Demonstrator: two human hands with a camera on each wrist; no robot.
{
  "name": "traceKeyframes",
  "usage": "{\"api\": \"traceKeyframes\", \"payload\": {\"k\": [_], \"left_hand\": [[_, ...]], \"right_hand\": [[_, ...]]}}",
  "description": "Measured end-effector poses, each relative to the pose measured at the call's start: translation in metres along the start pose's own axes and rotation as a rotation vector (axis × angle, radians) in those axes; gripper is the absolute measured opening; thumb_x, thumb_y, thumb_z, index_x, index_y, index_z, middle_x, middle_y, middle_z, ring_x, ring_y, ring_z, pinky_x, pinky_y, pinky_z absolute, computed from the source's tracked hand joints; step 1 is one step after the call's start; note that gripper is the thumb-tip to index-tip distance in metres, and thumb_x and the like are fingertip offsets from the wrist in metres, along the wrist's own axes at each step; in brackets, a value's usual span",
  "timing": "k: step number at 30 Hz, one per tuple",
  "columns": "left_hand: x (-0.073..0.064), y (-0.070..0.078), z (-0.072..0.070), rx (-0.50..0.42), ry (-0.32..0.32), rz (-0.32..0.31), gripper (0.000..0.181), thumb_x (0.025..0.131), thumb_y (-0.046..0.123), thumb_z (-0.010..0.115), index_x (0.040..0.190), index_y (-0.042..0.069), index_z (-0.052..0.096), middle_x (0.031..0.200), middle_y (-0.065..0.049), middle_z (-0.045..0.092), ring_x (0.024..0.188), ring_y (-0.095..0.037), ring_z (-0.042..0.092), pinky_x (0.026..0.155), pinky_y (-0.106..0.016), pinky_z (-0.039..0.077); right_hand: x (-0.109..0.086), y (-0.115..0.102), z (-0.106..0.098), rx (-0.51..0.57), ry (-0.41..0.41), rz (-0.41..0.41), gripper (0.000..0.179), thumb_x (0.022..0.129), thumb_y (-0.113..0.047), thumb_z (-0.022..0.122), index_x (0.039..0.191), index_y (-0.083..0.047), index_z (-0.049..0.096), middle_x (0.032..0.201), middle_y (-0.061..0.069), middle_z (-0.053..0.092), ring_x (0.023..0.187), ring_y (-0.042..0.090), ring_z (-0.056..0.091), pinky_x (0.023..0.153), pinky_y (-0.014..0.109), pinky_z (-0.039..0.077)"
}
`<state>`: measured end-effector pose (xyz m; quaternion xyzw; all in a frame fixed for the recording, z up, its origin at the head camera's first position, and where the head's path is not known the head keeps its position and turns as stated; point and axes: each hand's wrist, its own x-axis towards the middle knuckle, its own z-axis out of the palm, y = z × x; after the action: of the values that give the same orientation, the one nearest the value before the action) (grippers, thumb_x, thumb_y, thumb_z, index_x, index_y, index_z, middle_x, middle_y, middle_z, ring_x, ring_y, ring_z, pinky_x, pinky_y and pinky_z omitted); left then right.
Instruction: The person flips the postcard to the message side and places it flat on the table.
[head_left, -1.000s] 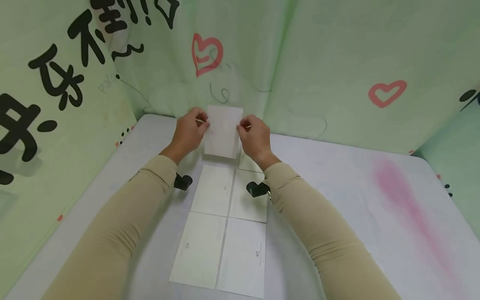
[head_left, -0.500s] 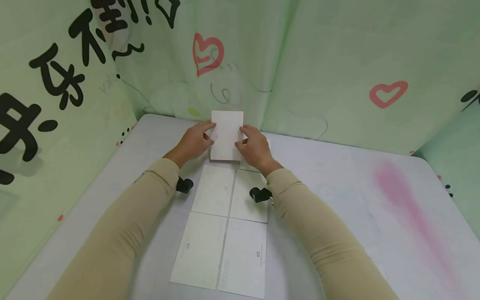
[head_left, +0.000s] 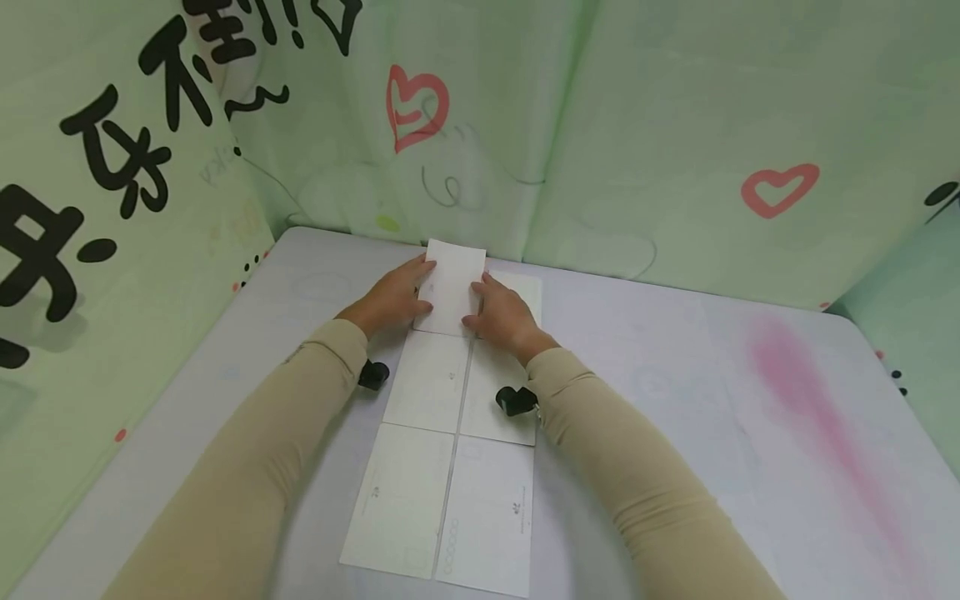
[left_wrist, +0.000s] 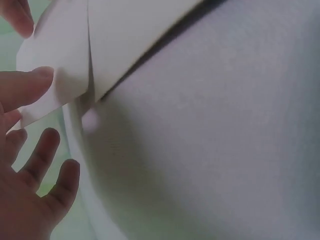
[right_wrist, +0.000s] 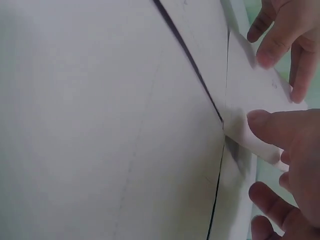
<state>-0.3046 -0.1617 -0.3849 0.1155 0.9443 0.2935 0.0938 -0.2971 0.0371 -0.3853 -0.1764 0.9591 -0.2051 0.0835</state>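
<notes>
A white card (head_left: 454, 287) with a tiny dark print lies at the far end of a two-column layout of similar cards. My left hand (head_left: 392, 297) holds its left edge, the thumb over the card's face in the left wrist view. On the opposite edge, my right hand (head_left: 507, 317) holds it between thumb and fingers. The card bows slightly, and its far end is raised near the curtain. Its near edge meets the left middle card (head_left: 426, 379). Another card (head_left: 521, 292) lies partly hidden behind my right hand.
Two more cards, the near left card (head_left: 397, 500) and near right card (head_left: 486, 517), lie closest to me. A green curtain (head_left: 645, 125) with hearts stands behind the white table (head_left: 637, 350), which bears a pink smear (head_left: 802, 375). Dark wrist cameras hang below both sleeves.
Both hands lowered the card from upright above the table and tilted it down, bringing its near edge to the left middle card. The other cards stayed put.
</notes>
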Motion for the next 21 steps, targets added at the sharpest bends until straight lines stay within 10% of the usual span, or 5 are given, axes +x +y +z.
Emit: {"api": "traceKeyframes", "payload": {"k": [21], "left_hand": [[0.0061,-0.0053,0.0106,0.062,-0.073,-0.047,0.072,0.098,0.009,0.059,0.160,0.009,0.021,0.167,-0.008,0.004,0.149,-0.040,0.016,0.117,-0.055,0.019]], "right_hand": [[0.0035,0.0090,0.0061,-0.183,-0.092,0.040,0.069,0.098,-0.046,0.060,0.155,-0.014,0.038,0.164,0.004,0.025,0.137,0.040,0.034,0.107,0.055,0.030]]}}
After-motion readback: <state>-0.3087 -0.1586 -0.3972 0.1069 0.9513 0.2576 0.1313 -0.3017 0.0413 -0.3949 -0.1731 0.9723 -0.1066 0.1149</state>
